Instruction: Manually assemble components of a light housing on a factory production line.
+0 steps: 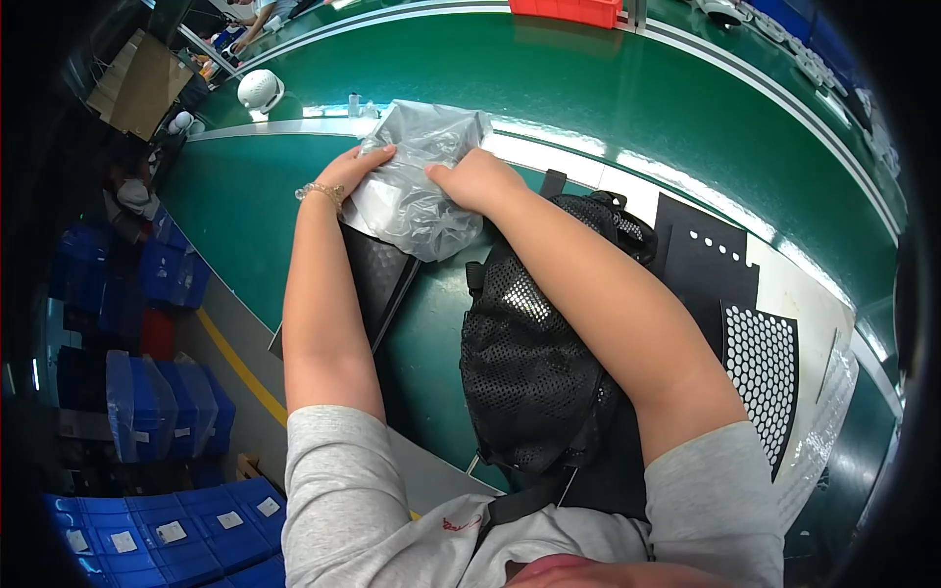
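Note:
Both hands hold a crumpled translucent plastic bag (428, 211) above the bench. My left hand (359, 169) grips its left edge, with the thumb lying across the top. My right hand (478, 180) pinches the bag at its right side, fingers mostly hidden behind it. A pale, whitish shape shows through the plastic; its kind cannot be made out. Partly beneath the bag lies a flat black textured panel (375, 276). Below my right forearm rests a black mesh backpack (529, 363) with straps, close to my body.
To the right are a black sheet with slots (701, 245) and a honeycomb-patterned panel (760, 367). A white helmet-like object (260, 90) and red bin (567, 9) stand farther off. Blue bins (186, 534) line the lower left; a co-worker's arm (257, 24) shows far left.

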